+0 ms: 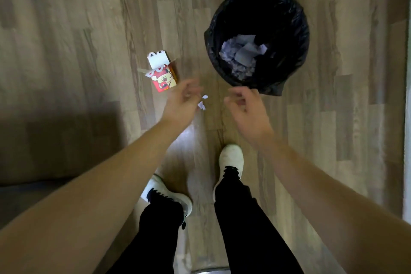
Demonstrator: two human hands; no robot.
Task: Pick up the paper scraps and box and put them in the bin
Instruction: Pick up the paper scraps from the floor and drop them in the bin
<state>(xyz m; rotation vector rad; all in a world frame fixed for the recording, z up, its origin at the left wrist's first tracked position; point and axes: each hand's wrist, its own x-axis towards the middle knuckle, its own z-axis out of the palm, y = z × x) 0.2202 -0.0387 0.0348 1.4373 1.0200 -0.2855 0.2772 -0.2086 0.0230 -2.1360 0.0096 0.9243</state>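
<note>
Down on the wood-plank floor (66, 29) lies the box (162, 71), a small red and cream carton with a cartoon animal on its side. Its long axis runs roughly toward the top of the view, tilted a little left, with the opened white flaps at the far end and the red base nearest the person.

Two small white scraps (202, 102) lie on the floor just beside the left hand's fingertips, between the two hands. The left hand (182, 102) hangs over the floor just below the box, fingers loosely curled and blurred; it grips nothing that can be made out. The right hand (246, 111) is near the bin's lower rim, fingers bent and slack, and it too holds nothing visible.

To the right of the box stands the bin (259, 38), round and lined with a black bag; nothing lies between it and the box. Inside, at the bottom, sits a heap of torn white paper (241, 55).

Below the hands are two white shoes (231, 160) with black laces and black trouser legs.
</note>
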